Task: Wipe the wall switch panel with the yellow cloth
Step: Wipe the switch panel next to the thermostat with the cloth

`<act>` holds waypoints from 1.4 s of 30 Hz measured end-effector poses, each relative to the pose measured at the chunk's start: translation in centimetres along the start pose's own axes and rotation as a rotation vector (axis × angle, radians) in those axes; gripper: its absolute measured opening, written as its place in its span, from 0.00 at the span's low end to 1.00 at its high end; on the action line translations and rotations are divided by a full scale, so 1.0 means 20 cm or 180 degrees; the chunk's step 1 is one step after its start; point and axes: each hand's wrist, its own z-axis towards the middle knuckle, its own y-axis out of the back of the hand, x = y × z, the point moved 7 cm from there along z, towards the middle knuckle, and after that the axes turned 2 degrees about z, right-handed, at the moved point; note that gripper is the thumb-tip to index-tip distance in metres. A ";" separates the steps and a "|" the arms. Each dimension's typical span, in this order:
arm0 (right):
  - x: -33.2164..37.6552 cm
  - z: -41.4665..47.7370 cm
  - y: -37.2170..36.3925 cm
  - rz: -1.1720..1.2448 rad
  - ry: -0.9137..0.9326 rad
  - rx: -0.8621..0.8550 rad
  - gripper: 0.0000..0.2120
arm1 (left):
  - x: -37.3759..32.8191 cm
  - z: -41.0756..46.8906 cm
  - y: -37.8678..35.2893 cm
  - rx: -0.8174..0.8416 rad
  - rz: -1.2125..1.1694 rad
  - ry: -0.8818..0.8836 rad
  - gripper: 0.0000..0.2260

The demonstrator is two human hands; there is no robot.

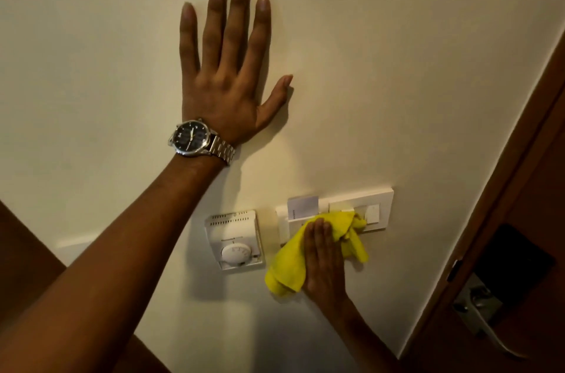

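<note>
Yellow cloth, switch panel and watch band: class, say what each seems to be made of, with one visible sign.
Yellow cloth: soft fabric, likely microfibre; it bunches and folds limply under the right hand.
Switch panel: apparently smooth white plastic with a matte finish; crisp moulded edges.
Watch band: polished metal, probably steel; linked segments catch the light.

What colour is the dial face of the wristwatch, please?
Black, with a silver metal band; the wristwatch shows in the head view.
</note>
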 end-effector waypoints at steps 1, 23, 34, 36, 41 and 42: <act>-0.01 -0.01 0.00 0.0010 -0.0011 0.0042 0.31 | 0.00 0.01 0.00 0.0006 0.0008 -0.0005 0.36; -0.02 0.02 0.03 -0.0155 -0.0323 -0.0074 0.35 | -0.02 -0.01 0.00 -0.0015 0.0080 0.0023 0.35; 0.02 0.08 0.06 -0.0156 -0.0083 -0.0108 0.31 | -0.02 -0.01 0.01 -0.0026 0.0081 -0.0005 0.36; 0.11 0.12 0.03 -0.0105 -0.0031 -0.0049 0.31 | -0.01 0.02 0.02 -0.0008 -0.0001 0.0010 0.36; -0.06 -0.01 0.05 -0.0664 0.0865 0.0080 0.28 | -0.01 -0.03 0.01 0.0089 0.0063 0.0004 0.35; -0.05 0.02 0.05 -0.0560 0.0580 0.0074 0.30 | -0.01 -0.03 0.01 0.0068 0.0042 0.0039 0.36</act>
